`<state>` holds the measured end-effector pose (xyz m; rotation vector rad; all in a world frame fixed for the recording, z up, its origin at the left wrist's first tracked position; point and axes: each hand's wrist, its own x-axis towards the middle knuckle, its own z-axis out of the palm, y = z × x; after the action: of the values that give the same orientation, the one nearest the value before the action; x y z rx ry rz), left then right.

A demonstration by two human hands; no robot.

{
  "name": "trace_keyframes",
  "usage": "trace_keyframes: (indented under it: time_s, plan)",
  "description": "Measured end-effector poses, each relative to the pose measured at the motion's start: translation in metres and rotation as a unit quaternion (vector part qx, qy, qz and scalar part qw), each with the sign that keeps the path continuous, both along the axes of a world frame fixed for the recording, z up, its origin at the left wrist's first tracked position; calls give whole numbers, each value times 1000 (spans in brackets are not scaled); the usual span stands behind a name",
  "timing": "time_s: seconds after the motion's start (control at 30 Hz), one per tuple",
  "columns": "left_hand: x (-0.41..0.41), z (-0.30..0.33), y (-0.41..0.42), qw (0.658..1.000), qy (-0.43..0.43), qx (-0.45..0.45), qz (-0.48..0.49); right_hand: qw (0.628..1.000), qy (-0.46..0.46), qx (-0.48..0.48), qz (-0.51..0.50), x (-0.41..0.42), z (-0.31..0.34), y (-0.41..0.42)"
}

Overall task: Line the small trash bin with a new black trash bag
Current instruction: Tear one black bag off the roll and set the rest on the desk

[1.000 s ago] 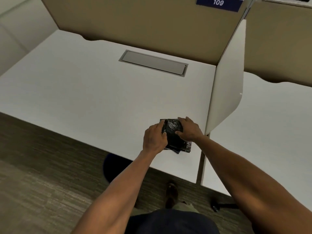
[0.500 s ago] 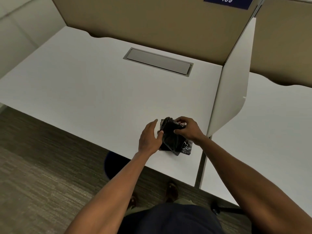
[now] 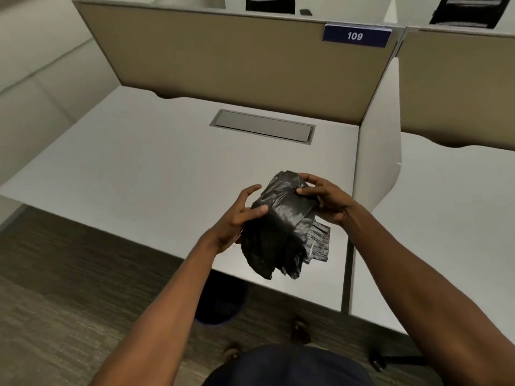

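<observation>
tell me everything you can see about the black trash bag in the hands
The black trash bag is thin, glossy, crinkled plastic, partly unfolded, its loose lower end hanging crumpled. It is held above the white desk's front edge: the left hand grips its left side, the right hand pinches its top.

The black trash bag (image 3: 278, 218) is thin plastic film, crinkly and a bit glossy where light hits the folds. The flat pack of bags (image 3: 317, 246) under it looks like the same shiny black plastic. The table (image 3: 139, 174) is a smooth, matt white laminate, and its cable hatch (image 3: 263, 126) has a dull grey, brushed-metal-ish finish. The partition panel (image 3: 237, 71) is tan woven cloth, matt. The side divider (image 3: 376, 151) is smooth white. The floor (image 3: 69, 274) is rough, streaky grey-brown carpet.
</observation>
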<state>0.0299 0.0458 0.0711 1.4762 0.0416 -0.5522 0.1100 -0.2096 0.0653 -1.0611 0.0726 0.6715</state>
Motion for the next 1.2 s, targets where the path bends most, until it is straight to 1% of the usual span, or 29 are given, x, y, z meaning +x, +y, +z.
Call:
trace_keyframes:
  time_s: [0.07, 0.17, 0.23, 0.3, 0.37, 0.43, 0.47, 0.5, 0.53, 0.6, 0.67, 0.7, 0.73, 0.77, 0.8, 0.87, 0.9, 1.0, 1.07, 1.1, 1.2]
  plan:
    - [-5, 5, 12, 1000, 5, -22, -6, 999, 12, 2, -42, -3, 4, 5]
    - [-12, 10, 23, 1000, 6, -25, -9, 994, 26, -49, -89, -14, 4, 15]
    - [-17, 11, 29, 999, 9, -53, 10, 988, 14, -119, -95, -24, 1, 23]
    - [-22, 15, 35, 997, 3, -75, 37, 968, -27, -227, -104, -35, 1, 31]
    - [-26, 18, 42, 994, -1, -87, 64, 931, -91, -311, -167, -47, 8, 37]
    - [-29, 22, 48, 991, 8, -94, 97, 889, -181, -345, -240, -67, 24, 47]
    - [-29, 23, 49, 989, 14, -91, 119, 867, -243, -357, -248, -79, 34, 52]
    - [-30, 24, 52, 986, 18, -85, 142, 843, -314, -371, -229, -95, 42, 62]
    - [-32, 26, 53, 983, 20, -78, 167, 818, -384, -384, -189, -112, 49, 71]
    - [-34, 29, 57, 975, 22, -59, 212, 761, -492, -410, -101, -144, 58, 95]
    - [-39, 31, 63, 970, 33, -42, 238, 707, -553, -439, -41, -165, 56, 118]
    - [-42, 32, 66, 970, 41, -36, 239, 695, -564, -444, -39, -171, 54, 127]
    - [-46, 33, 70, 970, 47, -30, 235, 697, -563, -439, -63, -174, 51, 136]
    - [-50, 34, 76, 972, 50, -21, 230, 714, -549, -424, -101, -176, 49, 143]
    - [-54, 35, 82, 973, 50, -11, 225, 747, -516, -395, -136, -179, 48, 147]
    - [-64, 35, 98, 975, 55, -13, 214, 831, -420, -316, -184, -185, 45, 155]
    - [-70, 34, 107, 977, 60, -28, 204, 859, -376, -282, -204, -188, 46, 157]
    - [-89, 32, 130, 983, 56, -51, 166, 912, -250, -190, -263, -197, 42, 164]
    - [-103, 31, 145, 986, 47, -51, 154, 936, -142, -122, -299, -201, 42, 166]
    - [-110, 30, 154, 988, 42, -49, 143, 938, -98, -97, -319, -203, 42, 164]
    - [-129, 27, 186, 997, 18, -20, 76, 924, -17, -60, -377, -207, 44, 154]
